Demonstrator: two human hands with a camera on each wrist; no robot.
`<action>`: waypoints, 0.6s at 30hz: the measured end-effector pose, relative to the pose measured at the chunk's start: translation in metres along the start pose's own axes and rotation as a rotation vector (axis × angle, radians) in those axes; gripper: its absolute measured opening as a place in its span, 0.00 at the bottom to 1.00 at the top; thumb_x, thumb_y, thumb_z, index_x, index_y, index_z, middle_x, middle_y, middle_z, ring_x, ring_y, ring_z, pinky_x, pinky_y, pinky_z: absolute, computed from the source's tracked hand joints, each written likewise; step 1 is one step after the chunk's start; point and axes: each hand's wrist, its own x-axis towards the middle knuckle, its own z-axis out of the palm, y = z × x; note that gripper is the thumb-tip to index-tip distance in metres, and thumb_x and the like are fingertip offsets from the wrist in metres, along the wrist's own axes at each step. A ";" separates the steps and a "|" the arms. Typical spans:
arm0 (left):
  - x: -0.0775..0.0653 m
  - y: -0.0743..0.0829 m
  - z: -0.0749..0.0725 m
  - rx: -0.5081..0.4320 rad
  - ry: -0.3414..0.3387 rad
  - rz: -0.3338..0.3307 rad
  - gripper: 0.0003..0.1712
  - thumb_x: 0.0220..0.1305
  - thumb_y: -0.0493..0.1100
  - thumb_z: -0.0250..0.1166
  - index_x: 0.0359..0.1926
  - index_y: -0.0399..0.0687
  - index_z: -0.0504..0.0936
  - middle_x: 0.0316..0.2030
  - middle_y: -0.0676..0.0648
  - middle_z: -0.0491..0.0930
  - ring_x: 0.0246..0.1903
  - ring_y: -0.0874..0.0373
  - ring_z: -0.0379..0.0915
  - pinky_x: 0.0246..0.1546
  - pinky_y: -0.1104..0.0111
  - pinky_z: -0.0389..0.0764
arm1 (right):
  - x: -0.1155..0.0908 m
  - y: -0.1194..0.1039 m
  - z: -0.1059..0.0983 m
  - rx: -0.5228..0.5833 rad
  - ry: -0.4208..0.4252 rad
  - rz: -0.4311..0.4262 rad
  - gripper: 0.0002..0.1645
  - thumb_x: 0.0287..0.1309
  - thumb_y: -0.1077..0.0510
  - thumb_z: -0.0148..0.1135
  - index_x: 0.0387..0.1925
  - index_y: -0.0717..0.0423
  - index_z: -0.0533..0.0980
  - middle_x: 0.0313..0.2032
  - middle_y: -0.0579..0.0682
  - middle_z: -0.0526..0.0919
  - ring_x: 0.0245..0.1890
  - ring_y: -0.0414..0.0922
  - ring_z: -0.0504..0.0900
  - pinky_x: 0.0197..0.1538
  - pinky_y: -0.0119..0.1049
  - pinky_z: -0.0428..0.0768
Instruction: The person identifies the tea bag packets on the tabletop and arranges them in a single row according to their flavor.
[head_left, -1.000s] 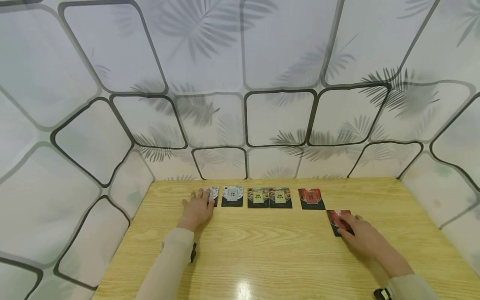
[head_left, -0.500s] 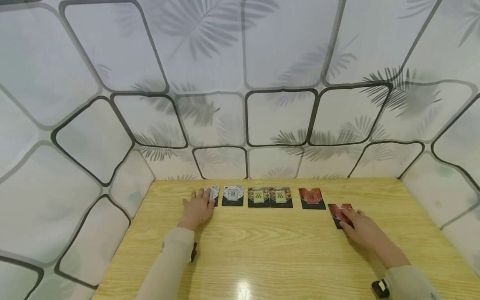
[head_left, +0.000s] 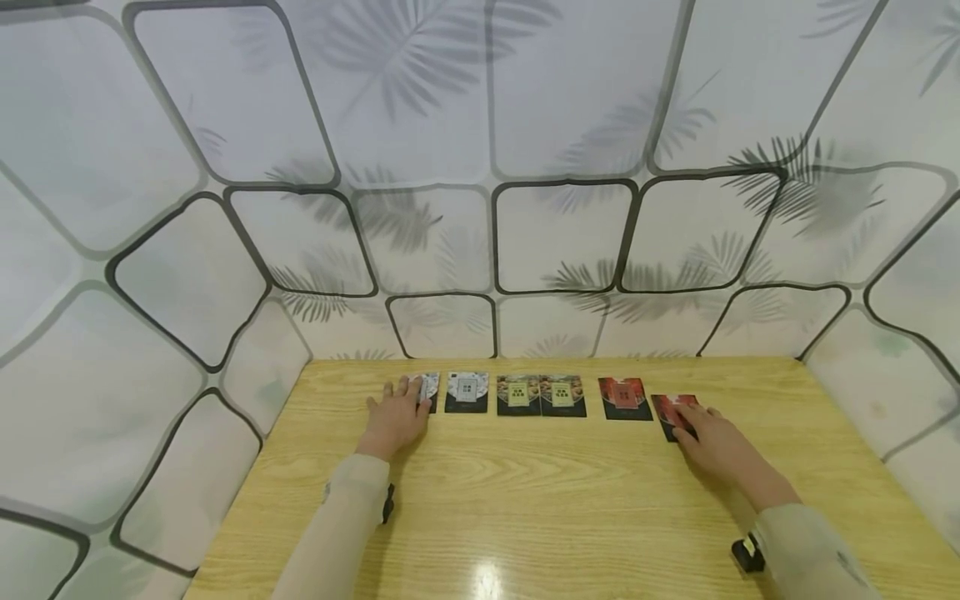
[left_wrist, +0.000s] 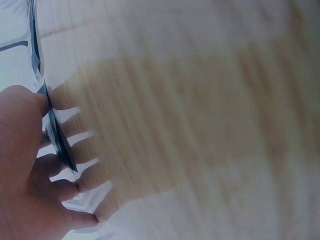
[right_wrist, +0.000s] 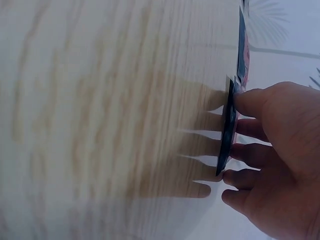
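Note:
Several small flat printed packets lie in a row at the back of the wooden table. My left hand (head_left: 393,420) rests with spread fingers on the leftmost silver-and-black packet (head_left: 430,391), covering most of it. Just right of it lies a matching silver-and-black packet (head_left: 467,392). On the right, my right hand (head_left: 722,446) touches a red-and-black packet (head_left: 670,407) with extended fingers, hiding its right part. That packet sits slightly tilted, a little nearer me than the other red-and-black packet (head_left: 626,398). In the right wrist view, the fingertips (right_wrist: 245,102) lie on the packet's top.
Two yellow-labelled packets (head_left: 518,395) lie side by side in the middle of the row. Behind the wooden table (head_left: 480,492) stands a wall (head_left: 562,237) with leaf prints, and walls also flank both sides. Each wrist wears a dark strap device (head_left: 747,552).
My right hand has slid the red-and-black packet away from me across the table, bringing it close beside the other red one. The left hand has stayed put on the silver packet.

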 end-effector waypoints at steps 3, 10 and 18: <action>-0.001 0.000 0.000 0.000 0.000 -0.003 0.35 0.86 0.56 0.43 0.84 0.46 0.57 0.81 0.33 0.55 0.80 0.26 0.48 0.71 0.22 0.52 | 0.003 -0.001 0.000 0.004 0.001 0.002 0.31 0.76 0.56 0.58 0.71 0.73 0.69 0.63 0.83 0.73 0.63 0.84 0.69 0.59 0.76 0.74; -0.002 0.001 0.000 -0.010 0.003 -0.004 0.35 0.85 0.56 0.44 0.83 0.46 0.57 0.81 0.33 0.55 0.80 0.26 0.48 0.71 0.21 0.51 | 0.013 0.000 0.000 -0.010 -0.003 0.010 0.31 0.77 0.56 0.56 0.71 0.74 0.68 0.63 0.81 0.74 0.65 0.85 0.67 0.61 0.76 0.73; -0.002 0.001 0.000 -0.009 -0.002 -0.007 0.36 0.85 0.56 0.44 0.84 0.46 0.56 0.81 0.33 0.55 0.80 0.26 0.47 0.71 0.22 0.51 | 0.021 -0.001 0.003 0.006 -0.023 0.039 0.33 0.78 0.55 0.53 0.73 0.75 0.65 0.67 0.82 0.69 0.67 0.85 0.63 0.63 0.78 0.70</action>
